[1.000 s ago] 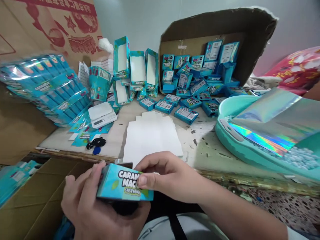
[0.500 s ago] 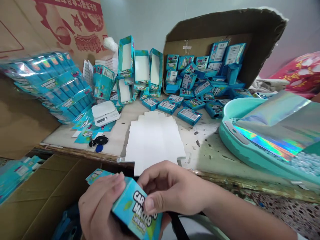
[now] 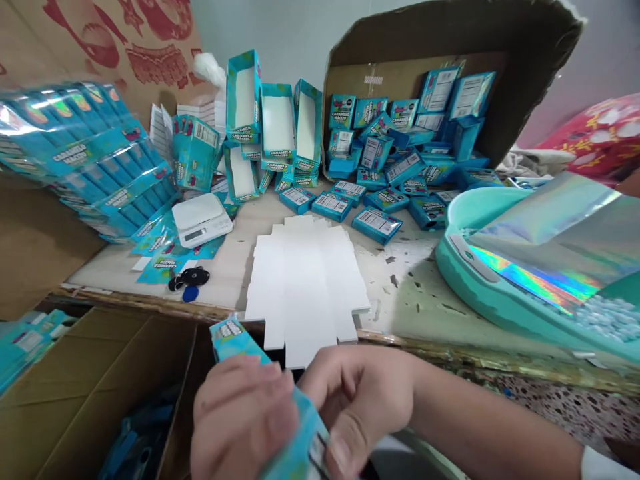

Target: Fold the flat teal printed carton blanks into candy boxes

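A blue printed candy box (image 3: 303,440) is in both my hands, low in the view and partly blurred. My left hand (image 3: 245,413) wraps over its near side, with a narrow printed end of the box sticking out beyond the fingers. My right hand (image 3: 365,407) grips the other edge, the thumb pressed on the printed face and the fingers curled behind it. Just beyond my hands lies a stack of flat white die-cut cardboard blanks (image 3: 310,287), overhanging the table's front edge. Much of the held box is hidden by my fingers.
A white scale (image 3: 201,220) stands at left beside wrapped box packs (image 3: 85,153). Trays (image 3: 277,123) are stacked at the back. A tipped carton (image 3: 450,33) spills small blue boxes (image 3: 377,223). A turquoise basin (image 3: 465,280) is at right; an open carton (image 3: 100,360) stands below left.
Both hands have moved slightly right with the candy box. The box has turned, so its large lettered face is now mostly out of sight. The view has shifted a little.
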The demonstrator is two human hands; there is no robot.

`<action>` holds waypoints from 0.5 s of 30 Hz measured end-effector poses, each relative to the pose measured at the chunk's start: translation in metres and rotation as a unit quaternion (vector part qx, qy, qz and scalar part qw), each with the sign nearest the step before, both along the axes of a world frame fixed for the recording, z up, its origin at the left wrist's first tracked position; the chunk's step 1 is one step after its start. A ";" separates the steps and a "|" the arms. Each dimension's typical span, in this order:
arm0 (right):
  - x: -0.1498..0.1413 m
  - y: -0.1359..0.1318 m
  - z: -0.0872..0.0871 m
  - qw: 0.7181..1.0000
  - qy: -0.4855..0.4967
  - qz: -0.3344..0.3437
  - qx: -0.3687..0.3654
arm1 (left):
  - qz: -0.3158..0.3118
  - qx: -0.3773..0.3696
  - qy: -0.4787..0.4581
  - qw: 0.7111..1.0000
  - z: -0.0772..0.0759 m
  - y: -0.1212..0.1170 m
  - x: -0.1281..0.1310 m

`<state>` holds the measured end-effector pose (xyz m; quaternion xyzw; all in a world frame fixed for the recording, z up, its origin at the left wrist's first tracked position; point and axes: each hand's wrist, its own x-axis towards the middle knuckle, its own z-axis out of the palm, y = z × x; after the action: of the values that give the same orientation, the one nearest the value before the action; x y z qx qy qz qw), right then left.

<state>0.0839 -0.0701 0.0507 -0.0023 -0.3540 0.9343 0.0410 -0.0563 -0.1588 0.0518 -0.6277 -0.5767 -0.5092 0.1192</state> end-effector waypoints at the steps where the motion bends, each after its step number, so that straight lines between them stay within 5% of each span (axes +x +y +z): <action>1: -0.001 0.002 0.002 0.999 -0.006 -0.039 0.025 | -0.027 -0.017 0.034 0.999 0.000 -0.002 -0.008; 5: -0.003 0.003 0.007 0.977 -0.038 -0.162 0.131 | -0.041 -0.076 0.141 0.986 0.005 -0.009 -0.029; 9: -0.004 -0.011 0.007 0.983 -0.092 -0.151 0.058 | 0.016 -0.068 0.061 0.996 0.004 -0.012 -0.020; 15: -0.008 -0.022 0.007 0.980 -0.107 -0.152 0.074 | 0.012 0.003 -0.069 0.998 -0.011 -0.003 -0.009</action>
<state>0.0756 -0.0918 0.0582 -0.1527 -0.4200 0.8827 0.1450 -0.0651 -0.1617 0.0407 -0.5836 -0.5899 -0.5512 0.0874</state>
